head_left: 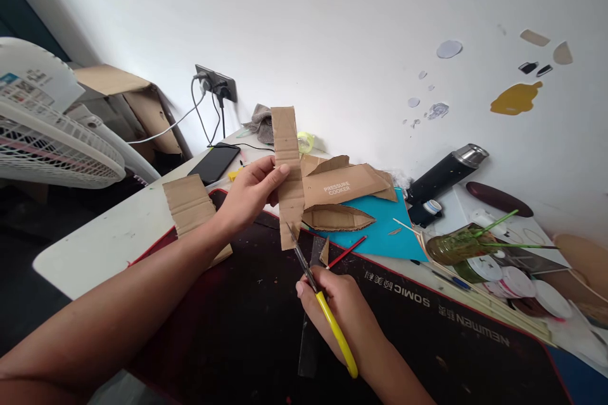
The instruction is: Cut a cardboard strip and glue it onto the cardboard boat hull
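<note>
We hold a cardboard strip in our left hand, with the thumb on its front; our right hand, between 4 and 5 o'clock from the left one, is wrapped round the scissors; their blades lie over the strip's low end, at 6 o'clock from our thumb; some cutting looks done, we think; a boat-shaped piece with bent-up sides sits on the blue sheet, at 4 o'clock from the strip; a small scrap lies at 4 o'clock from the blade tips; the strip is long, so most of it looks uncut, and we cannot tell if the blades go right through; a wider cardboard piece, at 9 o'clock from the strip, is left lying past our arm on the tabletop.
</note>
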Demonstrator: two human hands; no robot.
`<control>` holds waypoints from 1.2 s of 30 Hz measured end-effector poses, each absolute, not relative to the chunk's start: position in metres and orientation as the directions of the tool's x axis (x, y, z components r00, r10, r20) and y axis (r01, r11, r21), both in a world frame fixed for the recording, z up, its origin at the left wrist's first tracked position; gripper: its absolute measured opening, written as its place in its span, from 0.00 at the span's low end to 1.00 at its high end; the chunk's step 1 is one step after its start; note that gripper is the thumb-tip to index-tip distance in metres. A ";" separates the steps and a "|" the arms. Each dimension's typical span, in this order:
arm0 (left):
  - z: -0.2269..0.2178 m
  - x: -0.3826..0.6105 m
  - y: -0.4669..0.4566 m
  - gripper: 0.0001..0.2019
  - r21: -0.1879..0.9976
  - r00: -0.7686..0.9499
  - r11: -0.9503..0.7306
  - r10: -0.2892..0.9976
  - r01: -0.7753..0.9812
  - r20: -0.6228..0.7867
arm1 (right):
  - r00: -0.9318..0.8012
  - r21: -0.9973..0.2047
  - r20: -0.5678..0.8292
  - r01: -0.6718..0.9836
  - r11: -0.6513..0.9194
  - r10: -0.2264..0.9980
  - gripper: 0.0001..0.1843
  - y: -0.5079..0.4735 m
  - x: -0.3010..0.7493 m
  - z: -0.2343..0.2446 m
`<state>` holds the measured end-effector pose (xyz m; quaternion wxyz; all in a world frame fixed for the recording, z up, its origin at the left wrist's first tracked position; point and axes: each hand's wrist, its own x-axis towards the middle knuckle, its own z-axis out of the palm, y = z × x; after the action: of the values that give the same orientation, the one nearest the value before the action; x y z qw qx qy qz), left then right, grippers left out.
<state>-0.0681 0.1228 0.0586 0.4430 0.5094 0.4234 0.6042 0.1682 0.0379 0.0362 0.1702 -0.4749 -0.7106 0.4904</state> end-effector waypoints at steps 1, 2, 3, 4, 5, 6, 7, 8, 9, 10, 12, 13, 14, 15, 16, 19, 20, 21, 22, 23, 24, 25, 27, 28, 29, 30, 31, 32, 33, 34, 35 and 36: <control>0.059 -0.069 0.124 0.23 0.965 -0.088 -0.244 0.968 -0.100 0.236 | -0.497 -0.862 -0.221 0.503 0.071 0.839 0.15 0.038 0.169 0.036; 0.059 -0.070 0.125 0.23 0.966 -0.088 -0.242 0.968 -0.090 0.235 | -0.501 -0.864 -0.214 0.497 0.077 0.838 0.16 0.038 0.169 0.035; 0.059 -0.070 0.125 0.23 0.967 -0.089 -0.244 0.967 -0.077 0.237 | -0.505 -0.866 -0.206 0.493 0.085 0.838 0.16 0.038 0.169 0.035; 0.060 -0.070 0.126 0.23 0.967 -0.092 -0.247 0.966 -0.064 0.241 | -0.508 -0.868 -0.196 0.489 0.093 0.839 0.17 0.038 0.170 0.034; 0.060 -0.070 0.126 0.23 0.966 -0.097 -0.252 0.964 -0.052 0.246 | -0.512 -0.869 -0.186 0.484 0.102 0.838 0.17 0.038 0.170 0.033; 0.060 -0.070 0.125 0.23 0.965 -0.101 -0.257 0.963 -0.046 0.251 | -0.517 -0.872 -0.179 0.478 0.108 0.837 0.18 0.038 0.170 0.033; 0.061 -0.069 0.125 0.23 0.964 -0.106 -0.262 0.961 -0.043 0.257 | -0.521 -0.875 -0.176 0.471 0.110 0.835 0.18 0.038 0.171 0.032; 0.061 -0.069 0.124 0.23 0.963 -0.109 -0.267 0.959 -0.042 0.261 | -0.524 -0.878 -0.175 0.466 0.108 0.833 0.18 0.038 0.171 0.033; 0.061 -0.068 0.124 0.23 0.961 -0.114 -0.273 0.957 -0.041 0.267 | -0.527 -0.881 -0.177 0.461 0.105 0.831 0.18 0.038 0.171 0.033; 0.061 -0.068 0.123 0.23 0.960 -0.119 -0.279 0.955 -0.037 0.273 | -0.531 -0.883 -0.178 0.457 0.103 0.828 0.18 0.038 0.172 0.033; 0.062 -0.067 0.122 0.23 0.956 -0.130 -0.291 0.950 -0.024 0.285 | -0.536 -0.887 -0.181 0.452 0.099 0.824 0.18 0.039 0.173 0.034; 0.063 -0.066 0.121 0.23 0.955 -0.137 -0.296 0.947 -0.017 0.291 | -0.538 -0.888 -0.187 0.450 0.092 0.822 0.19 0.039 0.173 0.034; 0.065 -0.065 0.120 0.24 0.954 -0.145 -0.300 0.944 -0.010 0.296 | -0.540 -0.891 -0.197 0.447 0.081 0.819 0.19 0.040 0.174 0.034; 0.066 -0.065 0.119 0.24 0.952 -0.153 -0.305 0.941 -0.005 0.301 | -0.541 -0.894 -0.208 0.443 0.066 0.815 0.21 0.040 0.175 0.034; 0.067 -0.064 0.118 0.24 0.951 -0.162 -0.309 0.938 0.001 0.305 | -0.541 -0.897 -0.219 0.439 0.050 0.812 0.22 0.041 0.176 0.034; 0.068 -0.060 0.116 0.23 0.944 -0.197 -0.330 0.925 0.014 0.326 | -0.545 -0.910 -0.233 0.414 0.017 0.805 0.27 0.042 0.177 0.033; 0.068 -0.060 0.116 0.23 0.942 -0.211 -0.335 0.920 0.018 0.331 | -0.546 -0.914 -0.233 0.406 0.011 0.805 0.28 0.042 0.176 0.033; 0.066 -0.059 0.116 0.23 0.942 -0.226 -0.335 0.916 0.021 0.331 | -0.546 -0.916 -0.234 0.401 0.006 0.804 0.28 0.042 0.176 0.034; 0.065 -0.058 0.116 0.23 0.943 -0.237 -0.332 0.915 0.021 0.327 | -0.546 -0.917 -0.237 0.399 0.001 0.804 0.28 0.042 0.174 0.035; 0.064 -0.058 0.116 0.23 0.945 -0.244 -0.326 0.915 0.018 0.320 | -0.543 -0.916 -0.241 0.402 -0.003 0.804 0.28 0.042 0.173 0.036; 0.062 -0.058 0.117 0.23 0.947 -0.244 -0.320 0.918 0.013 0.313 | -0.542 -0.913 -0.246 0.408 -0.005 0.804 0.28 0.041 0.172 0.038; 0.061 -0.058 0.118 0.23 0.949 -0.241 -0.314 0.921 0.007 0.307 | -0.538 -0.909 -0.249 0.416 -0.003 0.806 0.28 0.041 0.170 0.039; 0.059 -0.057 0.119 0.23 0.951 -0.234 -0.309 0.925 -0.001 0.300 | -0.524 -0.902 -0.244 0.432 0.007 0.816 0.27 0.040 0.169 0.040; 0.059 -0.057 0.119 0.23 0.951 -0.234 -0.308 0.925 -0.001 0.299 | -0.516 -0.899 -0.238 0.438 0.015 0.823 0.27 0.040 0.168 0.039; 0.058 -0.057 0.120 0.24 0.951 -0.234 -0.308 0.925 -0.001 0.299 | -0.508 -0.895 -0.230 0.445 0.024 0.830 0.27 0.040 0.168 0.038; 0.058 -0.057 0.120 0.24 0.951 -0.234 -0.309 0.925 -0.001 0.300 | -0.500 -0.891 -0.224 0.453 0.032 0.836 0.26 0.040 0.168 0.037; 0.058 -0.057 0.121 0.24 0.951 -0.233 -0.310 0.925 -0.001 0.301 | -0.494 -0.886 -0.220 0.462 0.040 0.841 0.25 0.039 0.168 0.035; 0.058 -0.057 0.121 0.24 0.950 -0.229 -0.312 0.925 -0.003 0.303 | -0.492 -0.881 -0.218 0.470 0.046 0.843 0.24 0.039 0.168 0.034; 0.057 -0.058 0.121 0.25 0.950 -0.224 -0.313 0.926 -0.004 0.305 | -0.488 -0.877 -0.216 0.478 0.052 0.846 0.23 0.039 0.168 0.032; 0.057 -0.058 0.121 0.25 0.949 -0.220 -0.314 0.926 -0.005 0.306 | -0.484 -0.873 -0.215 0.484 0.056 0.848 0.22 0.038 0.168 0.031; 0.056 -0.058 0.121 0.25 0.949 -0.219 -0.314 0.927 -0.004 0.306 | -0.483 -0.870 -0.214 0.489 0.059 0.849 0.21 0.038 0.168 0.030; 0.056 -0.058 0.121 0.24 0.950 -0.219 -0.313 0.927 0.001 0.306 | -0.480 -0.868 -0.215 0.493 0.059 0.851 0.20 0.038 0.167 0.029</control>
<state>-0.0582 0.1208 0.0559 0.3661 0.5066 0.4577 0.6324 0.1673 0.0376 0.0292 0.1812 -0.4768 -0.7047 0.4931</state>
